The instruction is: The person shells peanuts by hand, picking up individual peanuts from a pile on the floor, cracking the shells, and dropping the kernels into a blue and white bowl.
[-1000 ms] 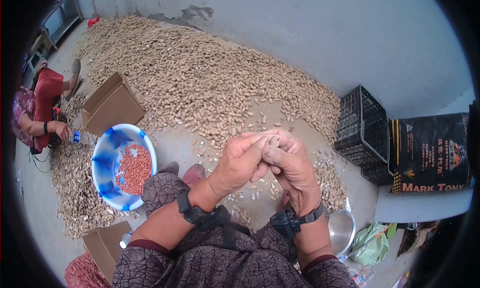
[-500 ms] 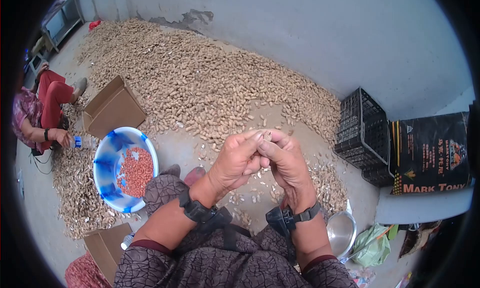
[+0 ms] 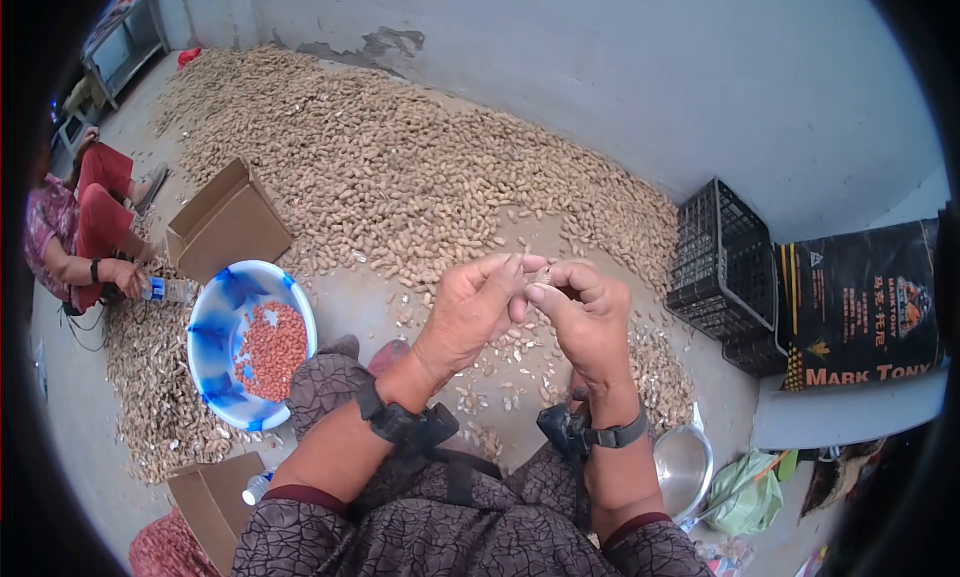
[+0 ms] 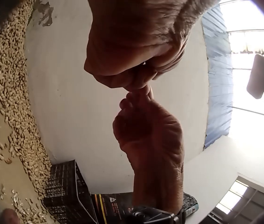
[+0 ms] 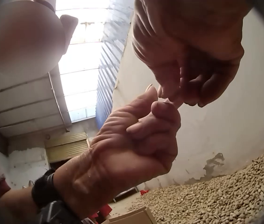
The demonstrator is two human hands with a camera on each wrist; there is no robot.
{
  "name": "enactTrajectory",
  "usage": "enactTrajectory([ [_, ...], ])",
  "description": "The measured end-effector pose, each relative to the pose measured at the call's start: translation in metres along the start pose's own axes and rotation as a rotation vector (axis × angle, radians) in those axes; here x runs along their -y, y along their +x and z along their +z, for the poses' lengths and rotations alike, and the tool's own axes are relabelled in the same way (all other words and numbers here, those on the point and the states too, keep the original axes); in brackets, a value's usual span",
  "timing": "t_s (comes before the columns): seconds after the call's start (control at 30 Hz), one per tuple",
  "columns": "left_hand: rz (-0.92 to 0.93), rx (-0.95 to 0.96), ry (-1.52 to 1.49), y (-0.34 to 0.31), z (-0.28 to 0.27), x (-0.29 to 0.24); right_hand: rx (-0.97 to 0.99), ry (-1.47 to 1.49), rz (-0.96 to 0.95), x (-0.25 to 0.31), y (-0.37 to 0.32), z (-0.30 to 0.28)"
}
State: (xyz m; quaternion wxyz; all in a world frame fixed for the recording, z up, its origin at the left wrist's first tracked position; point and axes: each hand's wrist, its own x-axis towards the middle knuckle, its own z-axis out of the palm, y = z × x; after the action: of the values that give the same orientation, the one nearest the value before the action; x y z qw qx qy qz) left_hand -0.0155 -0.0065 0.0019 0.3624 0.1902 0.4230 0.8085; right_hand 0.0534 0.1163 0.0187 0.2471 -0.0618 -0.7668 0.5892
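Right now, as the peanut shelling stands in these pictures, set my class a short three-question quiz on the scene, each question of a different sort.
1. True or false: the left hand and the right hand pinch one peanut between their fingertips.
2. The blue bowl holds: A) unshelled pods; B) reddish shelled kernels; C) water.
3. On which side of the person does the black crate stand?
Key: 1 true; 2 B; 3 the person's right.
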Motion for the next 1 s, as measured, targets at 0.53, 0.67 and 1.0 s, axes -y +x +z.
enactTrajectory([
  [0.53, 0.273, 0.043, 0.615, 0.003, -0.002, -0.012, 0.076, 0.03, 0.188, 0.01, -0.01, 0.0],
  [0.67, 0.3, 0.083, 0.724, 0.002, -0.004, -0.013, 0.108, -0.018, 0.148, 0.011, -0.01, -0.001],
  [1.0, 0.526, 0.11, 1.038, 0.005, -0.003, -0.005, 0.093, -0.144, 0.092, 0.01, -0.013, -0.001],
])
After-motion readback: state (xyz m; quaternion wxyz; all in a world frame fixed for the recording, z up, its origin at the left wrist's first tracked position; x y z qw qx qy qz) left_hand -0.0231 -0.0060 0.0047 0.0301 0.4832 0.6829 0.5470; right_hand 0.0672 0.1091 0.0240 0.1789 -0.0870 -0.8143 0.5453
